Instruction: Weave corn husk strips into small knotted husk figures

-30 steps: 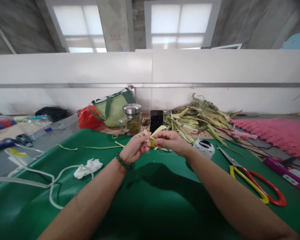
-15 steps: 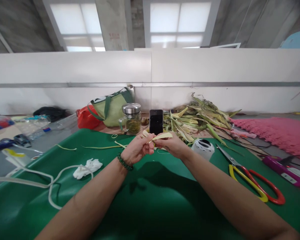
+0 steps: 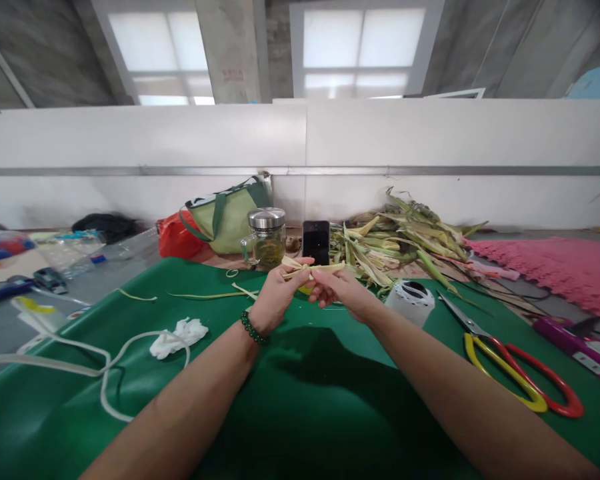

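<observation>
Over the green mat [image 3: 300, 400] my two hands meet in the middle of the view. My left hand [image 3: 276, 297], with a dark bead bracelet at the wrist, pinches a pale yellow leaf strip [image 3: 314, 269] between thumb and fingers. My right hand [image 3: 341, 288] is closed on the same strip from the right, and a small yellow-green folded piece shows between the two hands. The strip lies almost level, its end pointing right.
A pile of green and dry leaves [image 3: 400, 237] lies behind. A glass jar with metal lid [image 3: 265, 238], a black phone [image 3: 315, 241], a green bag [image 3: 225, 213], a white spool [image 3: 410, 297], red-and-yellow scissors [image 3: 510, 363], a white cord [image 3: 75, 363] and crumpled tissue [image 3: 177, 335] lie about.
The leaf strip has swung from pointing up-right to lying almost level. Both hands have stayed together and shifted slightly up and away.
</observation>
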The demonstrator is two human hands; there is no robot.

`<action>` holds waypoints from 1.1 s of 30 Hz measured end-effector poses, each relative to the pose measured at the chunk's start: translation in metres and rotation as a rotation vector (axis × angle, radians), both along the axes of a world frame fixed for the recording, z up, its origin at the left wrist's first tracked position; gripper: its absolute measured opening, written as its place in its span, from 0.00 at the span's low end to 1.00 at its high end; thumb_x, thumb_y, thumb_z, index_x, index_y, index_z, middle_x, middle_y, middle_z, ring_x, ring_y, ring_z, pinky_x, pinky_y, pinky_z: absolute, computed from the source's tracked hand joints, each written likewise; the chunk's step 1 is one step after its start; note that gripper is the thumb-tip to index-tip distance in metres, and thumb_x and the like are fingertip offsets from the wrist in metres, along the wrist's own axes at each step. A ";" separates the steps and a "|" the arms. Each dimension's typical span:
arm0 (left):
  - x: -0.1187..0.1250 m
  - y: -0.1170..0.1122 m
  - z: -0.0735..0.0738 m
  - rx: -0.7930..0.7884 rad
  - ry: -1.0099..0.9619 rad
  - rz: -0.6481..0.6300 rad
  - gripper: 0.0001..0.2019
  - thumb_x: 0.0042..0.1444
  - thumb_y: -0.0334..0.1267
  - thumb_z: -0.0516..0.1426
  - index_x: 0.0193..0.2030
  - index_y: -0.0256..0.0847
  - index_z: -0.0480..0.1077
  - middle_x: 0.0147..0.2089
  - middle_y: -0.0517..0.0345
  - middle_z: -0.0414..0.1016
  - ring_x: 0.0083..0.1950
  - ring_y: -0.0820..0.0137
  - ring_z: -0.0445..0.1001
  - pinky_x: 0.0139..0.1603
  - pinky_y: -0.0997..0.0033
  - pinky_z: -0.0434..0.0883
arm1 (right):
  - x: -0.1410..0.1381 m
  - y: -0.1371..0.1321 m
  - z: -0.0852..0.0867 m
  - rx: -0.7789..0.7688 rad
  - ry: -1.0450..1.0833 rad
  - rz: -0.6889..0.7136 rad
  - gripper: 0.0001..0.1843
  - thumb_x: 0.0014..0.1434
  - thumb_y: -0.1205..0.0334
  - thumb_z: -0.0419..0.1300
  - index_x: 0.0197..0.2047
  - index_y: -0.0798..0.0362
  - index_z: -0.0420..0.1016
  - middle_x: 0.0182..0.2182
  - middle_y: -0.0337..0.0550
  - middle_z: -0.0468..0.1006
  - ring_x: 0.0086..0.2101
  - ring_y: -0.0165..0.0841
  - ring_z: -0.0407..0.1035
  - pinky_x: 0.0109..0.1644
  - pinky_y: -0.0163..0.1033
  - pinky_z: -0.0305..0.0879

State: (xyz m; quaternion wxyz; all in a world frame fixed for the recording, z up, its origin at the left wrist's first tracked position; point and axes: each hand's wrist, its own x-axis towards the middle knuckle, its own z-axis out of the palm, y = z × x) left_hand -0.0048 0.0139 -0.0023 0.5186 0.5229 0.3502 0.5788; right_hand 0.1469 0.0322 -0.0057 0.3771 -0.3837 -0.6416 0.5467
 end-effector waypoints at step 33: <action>0.020 0.003 -0.013 -0.081 -0.232 0.085 0.11 0.41 0.35 0.65 0.31 0.34 0.71 0.26 0.63 0.73 0.28 0.77 0.70 0.33 0.78 0.66 | -0.011 -0.011 -0.018 0.972 -0.405 -0.265 0.16 0.59 0.63 0.48 0.20 0.52 0.61 0.20 0.39 0.66 0.23 0.28 0.57 0.30 0.34 0.52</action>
